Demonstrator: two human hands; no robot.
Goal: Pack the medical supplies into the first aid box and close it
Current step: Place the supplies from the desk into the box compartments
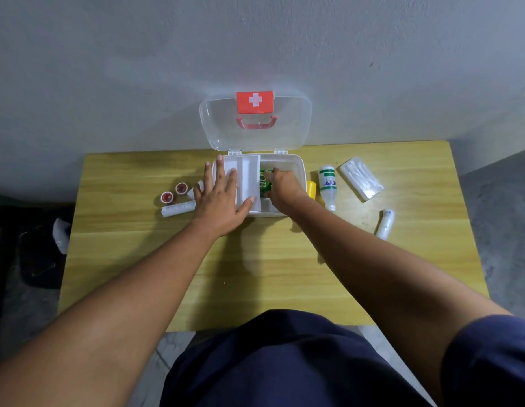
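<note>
The white first aid box (299, 167) stands open at the table's far edge, its clear lid (287, 124) with a red cross label leaning back against the wall. A white divided tray (246, 168) covers the box's left half. My left hand (218, 198) lies flat on that tray, fingers spread. My right hand (284, 185) reaches into the box's right half and is closed around a green packet (265, 180). A white bottle (327, 183), a yellow item (311, 189), a bag of cotton swabs (361, 179) and a wrapped roll (385, 223) lie to the right.
Left of the box lie two red-centred tape rolls (174, 193) and a white bandage roll (178, 209). The yellow wooden table (255, 268) stands against a grey wall. A dark object sits on the floor at the left.
</note>
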